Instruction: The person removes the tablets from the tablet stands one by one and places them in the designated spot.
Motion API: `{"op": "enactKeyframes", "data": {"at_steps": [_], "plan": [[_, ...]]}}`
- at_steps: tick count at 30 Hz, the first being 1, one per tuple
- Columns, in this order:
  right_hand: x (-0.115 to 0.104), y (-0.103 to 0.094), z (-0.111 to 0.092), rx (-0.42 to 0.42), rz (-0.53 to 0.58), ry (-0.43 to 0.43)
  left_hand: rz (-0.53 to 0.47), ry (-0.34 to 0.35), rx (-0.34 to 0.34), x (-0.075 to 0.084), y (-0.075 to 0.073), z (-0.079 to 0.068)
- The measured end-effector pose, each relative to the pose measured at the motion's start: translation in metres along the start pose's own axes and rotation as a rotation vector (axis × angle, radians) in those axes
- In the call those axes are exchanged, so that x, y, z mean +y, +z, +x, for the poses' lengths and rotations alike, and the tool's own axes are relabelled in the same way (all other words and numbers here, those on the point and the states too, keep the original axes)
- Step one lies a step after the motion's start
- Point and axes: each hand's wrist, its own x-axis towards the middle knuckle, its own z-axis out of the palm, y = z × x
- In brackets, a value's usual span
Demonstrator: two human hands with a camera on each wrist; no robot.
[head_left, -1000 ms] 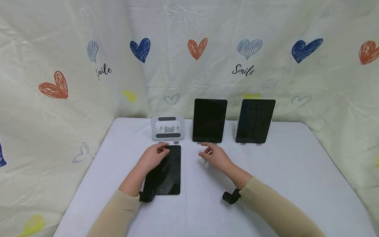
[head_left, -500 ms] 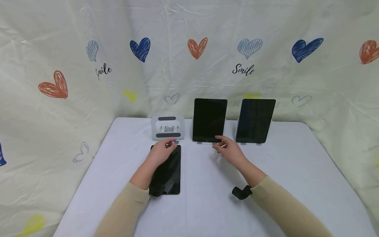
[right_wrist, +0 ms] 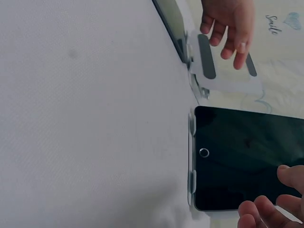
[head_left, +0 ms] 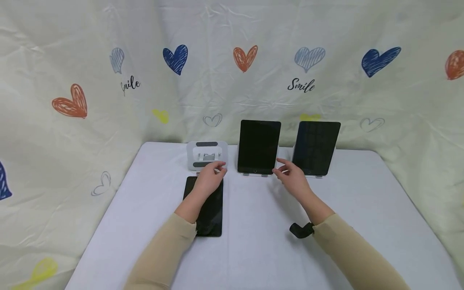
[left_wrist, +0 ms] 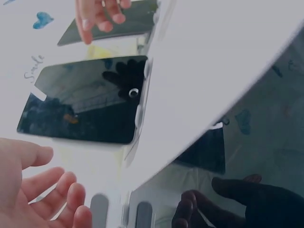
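My left hand (head_left: 210, 180) hovers in front of a white tablet stand (head_left: 190, 155) with dark grey pads, over the top end of a black tablet (head_left: 214, 209) lying flat. Its fingers are loosely bent with nothing between them, as the left wrist view also shows. My right hand (head_left: 294, 181) is held between two upright black tablets, the middle tablet (head_left: 258, 145) and the right-hand tablet (head_left: 318, 147). Both lean back on stands, screens dark. Nothing is in its relaxed fingers (right_wrist: 266, 209), seen over the middle tablet's edge in the right wrist view; whether they touch it I cannot tell.
The things stand on a table with a white cloth (head_left: 253, 241). A pale curtain (head_left: 268, 32) with printed hearts hangs close behind the stands and along the sides. A black wrist camera (head_left: 301, 230) sticks out from my right sleeve.
Both hands have moved to the right and slightly away from me, the left from over the flat tablet towards the bare stand, the right past the middle tablet's lower edge. The tablets stay put.
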Motion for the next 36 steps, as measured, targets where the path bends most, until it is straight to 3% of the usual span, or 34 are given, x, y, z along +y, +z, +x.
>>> {"op": "enactKeyframes", "data": {"at_steps": [13,19,29,36], "plan": [[0.007,0.000,0.023,0.119,-0.056,-0.051,-0.094,0.011,0.117,0.026,0.022,0.028],[0.002,-0.004,0.035,0.160,-0.052,-0.072,-0.107,0.058,0.157,0.033,0.028,0.041],[-0.007,-0.008,0.052,0.195,-0.077,-0.106,-0.101,0.085,0.160,0.054,0.031,0.057],[-0.007,-0.004,0.061,0.207,-0.076,-0.091,-0.105,0.120,0.179,0.060,0.033,0.064]]}}
